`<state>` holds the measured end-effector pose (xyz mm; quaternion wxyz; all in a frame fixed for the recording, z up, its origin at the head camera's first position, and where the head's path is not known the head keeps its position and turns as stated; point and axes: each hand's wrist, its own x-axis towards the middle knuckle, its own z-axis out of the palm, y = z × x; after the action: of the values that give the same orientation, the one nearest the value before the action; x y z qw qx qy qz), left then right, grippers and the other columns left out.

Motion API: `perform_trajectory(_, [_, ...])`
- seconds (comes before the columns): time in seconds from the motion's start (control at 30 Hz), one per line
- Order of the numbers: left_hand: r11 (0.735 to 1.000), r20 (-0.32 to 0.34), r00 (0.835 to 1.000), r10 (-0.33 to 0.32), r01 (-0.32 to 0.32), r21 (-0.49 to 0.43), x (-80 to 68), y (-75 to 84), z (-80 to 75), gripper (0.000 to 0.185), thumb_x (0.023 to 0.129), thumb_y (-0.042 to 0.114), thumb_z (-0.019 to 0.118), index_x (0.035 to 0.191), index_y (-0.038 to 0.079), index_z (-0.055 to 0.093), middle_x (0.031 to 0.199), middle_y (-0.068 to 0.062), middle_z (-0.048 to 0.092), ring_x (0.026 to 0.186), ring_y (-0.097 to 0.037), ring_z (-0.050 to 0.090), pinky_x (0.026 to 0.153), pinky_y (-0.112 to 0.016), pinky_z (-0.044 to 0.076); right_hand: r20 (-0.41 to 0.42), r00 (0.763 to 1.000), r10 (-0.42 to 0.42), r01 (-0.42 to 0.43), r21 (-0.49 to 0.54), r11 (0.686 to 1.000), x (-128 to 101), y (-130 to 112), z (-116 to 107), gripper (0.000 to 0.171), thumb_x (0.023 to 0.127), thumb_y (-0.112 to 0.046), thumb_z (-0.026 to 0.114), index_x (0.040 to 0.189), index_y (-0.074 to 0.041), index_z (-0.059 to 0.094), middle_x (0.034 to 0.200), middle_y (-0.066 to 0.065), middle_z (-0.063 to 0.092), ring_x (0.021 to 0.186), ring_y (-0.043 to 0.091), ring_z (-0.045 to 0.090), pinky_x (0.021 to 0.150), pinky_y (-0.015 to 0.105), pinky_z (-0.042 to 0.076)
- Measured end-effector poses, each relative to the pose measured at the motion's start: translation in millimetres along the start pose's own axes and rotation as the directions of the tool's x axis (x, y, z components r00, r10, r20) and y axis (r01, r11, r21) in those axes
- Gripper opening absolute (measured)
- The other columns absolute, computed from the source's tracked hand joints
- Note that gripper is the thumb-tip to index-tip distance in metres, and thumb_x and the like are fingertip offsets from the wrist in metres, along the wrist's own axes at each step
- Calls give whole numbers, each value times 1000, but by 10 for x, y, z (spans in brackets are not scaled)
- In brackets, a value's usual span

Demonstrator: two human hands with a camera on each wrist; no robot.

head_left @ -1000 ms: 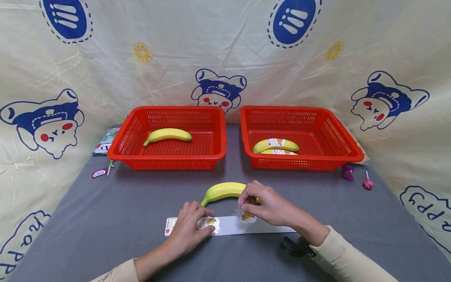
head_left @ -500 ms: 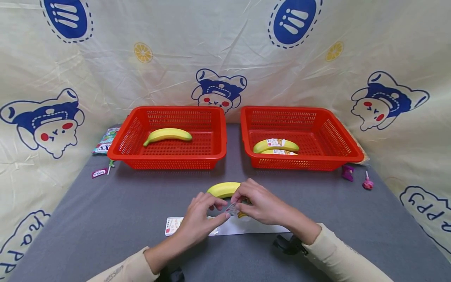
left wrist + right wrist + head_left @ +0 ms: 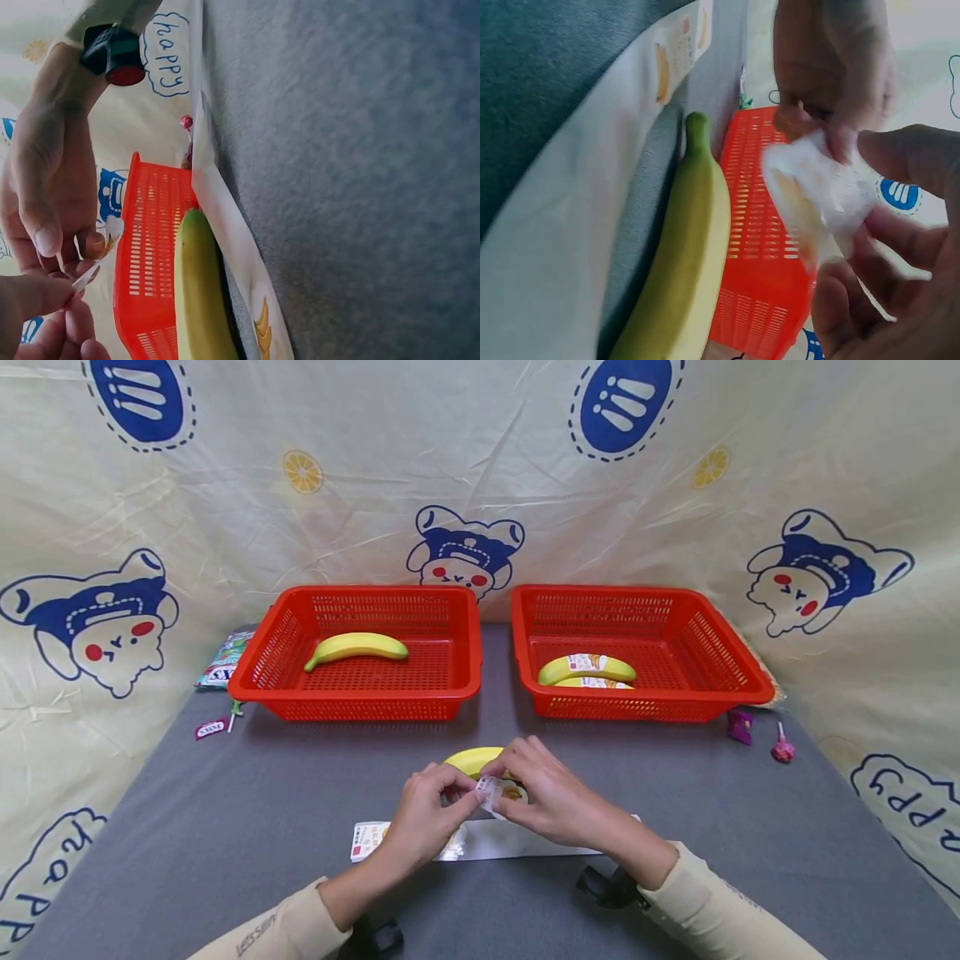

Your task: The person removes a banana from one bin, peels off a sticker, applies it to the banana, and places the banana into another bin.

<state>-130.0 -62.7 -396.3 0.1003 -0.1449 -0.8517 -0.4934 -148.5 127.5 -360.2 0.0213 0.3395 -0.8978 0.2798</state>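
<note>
A clear sticker (image 3: pixel 491 793) with a printed banana picture is held up between both hands. My left hand (image 3: pixel 426 814) pinches its left edge between thumb and fingers. My right hand (image 3: pixel 546 793) pinches the other side; in the right wrist view the sticker (image 3: pixel 810 184) looks bent and blurred. Just behind the hands a plain banana (image 3: pixel 474 761) lies on the cloth, partly hidden in the head view. Beneath the hands stretches a white backing strip (image 3: pixel 525 841), with printed stickers (image 3: pixel 369 839) at its left end.
At the back left, a red basket (image 3: pixel 352 696) holds one banana (image 3: pixel 358 647). The right red basket (image 3: pixel 637 703) contains two bananas with stickers on them. Candy wrappers (image 3: pixel 739 727), a lollipop (image 3: pixel 783 746) and a snack bag (image 3: pixel 225 660) lie beside the baskets.
My left hand has risen off the strip, moved right and taken hold of the sticker's left edge. My right hand has lifted the sticker away from the strip, shifting slightly left.
</note>
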Motion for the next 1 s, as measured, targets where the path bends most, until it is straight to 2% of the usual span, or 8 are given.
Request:
perform_trajectory(0.1, [996,-17,998,-63,61,-72,19,-2,-6,4,79,13,73,79,13,70,68,4,57,70,-12,49,68,-23,37,-55,997,58,-58,9,998,-15,20,28,48,76,-21,77,119,-13,58,105,0,55,99,10,45,79,28,46])
perform_trajectory(0.17, [985,-23,994,-104,100,-139,26,-5,-9,4,80,13,73,81,11,70,71,0,58,71,-13,49,65,-21,40,-96,990,106,-103,37,994,-29,42,41,49,75,-20,78,119,-12,58,105,0,56,98,12,48,78,30,48])
perform_trajectory(0.33, [959,-68,988,-142,120,-256,34,-26,-2,7,80,13,74,84,8,70,78,-6,63,71,-10,50,64,-20,42,-198,969,145,-126,104,987,-74,126,56,27,76,-19,77,99,-16,64,90,-5,58,86,11,53,70,28,48])
perform_trajectory(0.53, [955,-101,987,-126,94,-282,35,-33,24,7,79,12,74,83,8,70,77,-7,65,69,-8,50,64,-20,42,-245,953,181,-148,147,978,-99,215,55,10,79,-17,74,85,-17,66,80,-7,59,78,9,53,67,25,46])
perform_trajectory(0.63, [955,-87,989,-124,95,-281,54,-33,38,7,79,9,73,84,8,69,77,-8,66,69,-8,51,64,-20,43,-239,949,205,-169,161,972,-93,253,44,8,80,-16,73,82,-17,66,79,-6,59,77,8,52,68,25,46])
perform_trajectory(0.77, [962,-58,991,-124,106,-251,110,-55,55,8,79,8,72,87,7,70,78,-7,66,69,-8,52,65,-21,43,-249,951,184,-151,147,978,-78,307,25,8,80,-15,73,79,-18,66,76,-7,59,75,9,50,66,24,44])
perform_trajectory(0.87, [977,-49,992,-116,105,-186,169,-72,63,12,79,10,72,91,8,71,80,-5,66,74,-11,53,69,-23,43,-246,954,172,-146,122,982,-59,339,10,8,81,-16,73,79,-17,65,76,-7,60,75,12,51,66,26,45])
perform_trajectory(1.0, [991,-9,992,-124,124,-46,267,-57,66,23,80,18,72,101,10,72,84,-2,64,83,-16,52,72,-26,39,-237,956,170,-152,93,984,-13,376,4,8,81,-17,72,80,-16,65,77,-5,61,76,15,52,67,31,47])
